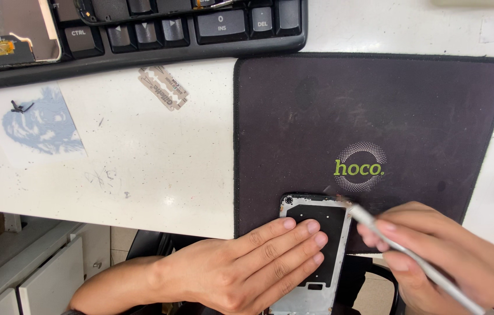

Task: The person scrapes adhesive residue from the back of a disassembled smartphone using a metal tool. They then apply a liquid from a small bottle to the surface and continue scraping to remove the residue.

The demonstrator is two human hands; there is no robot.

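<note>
Metal tool (410, 256) pinched in right hand (439, 256), touching phone frame (317, 245).

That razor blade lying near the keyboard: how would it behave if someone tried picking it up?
The razor blade looks thin and flat against the white desk, so it is probably hard to lift and likely slides instead. Being so thin, it is probably very light and may flex. Its edges are likely sharp.

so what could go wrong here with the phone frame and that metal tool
1. The phone frame sticks out past the edge of the dark mat and the desk, pinned only by the left hand; a hard push might tip it off.
2. The thin metal tool in the right hand works at the frame's top corner, close to the left fingertips; a slip could jab them.
3. A bare razor blade lies loose on the desk.
</note>
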